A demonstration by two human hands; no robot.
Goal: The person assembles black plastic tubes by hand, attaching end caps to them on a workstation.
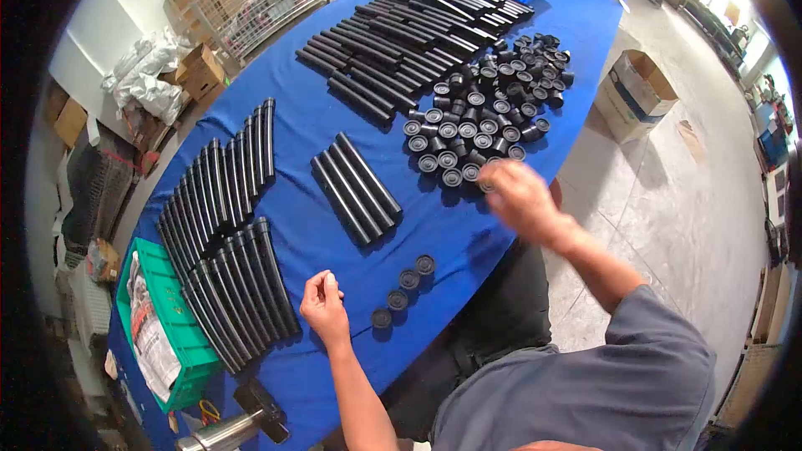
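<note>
Black round plastic caps [469, 129] heaped nr yr R hand [520, 199]: fingers blurred, can't tell opening/hold. Yr L hand [325, 305]: fingers curled twd thumb, can't tell hold.

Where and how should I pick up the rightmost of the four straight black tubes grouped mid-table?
Probably around the middle of the rightmost black tube, from above and the right: it is long, slim and lies flat, so the middle should balance. Bare blue cloth borders its right side, while another black tube lies close on its left.
</note>
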